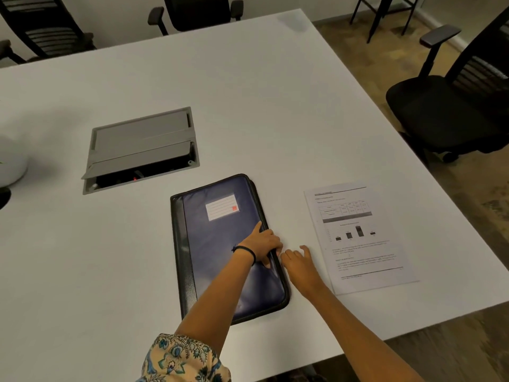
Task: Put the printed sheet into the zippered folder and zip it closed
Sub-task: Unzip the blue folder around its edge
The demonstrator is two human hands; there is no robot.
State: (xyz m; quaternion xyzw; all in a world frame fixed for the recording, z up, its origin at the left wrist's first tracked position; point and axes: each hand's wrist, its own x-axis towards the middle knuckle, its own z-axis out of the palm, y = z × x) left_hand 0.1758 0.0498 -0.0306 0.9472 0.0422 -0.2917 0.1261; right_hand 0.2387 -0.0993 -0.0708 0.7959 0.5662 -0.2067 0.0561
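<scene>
A dark blue zippered folder (220,244) with a black spine and a white label lies closed on the white table (275,106). My left hand (263,242) rests on its right edge, fingers curled over the zipper side. My right hand (298,263) lies just beside that edge on the table, fingers spread, touching or nearly touching the zipper; whether it pinches the pull I cannot tell. The printed sheet (360,238), with a table, a bar chart and text, lies flat to the right of the folder, apart from both hands.
A grey cable box (141,148) with its lid half open is set into the table behind the folder. A white round object (11,166) sits at the left edge. Black office chairs (454,106) stand right and behind the table. The table's right edge runs close to the sheet.
</scene>
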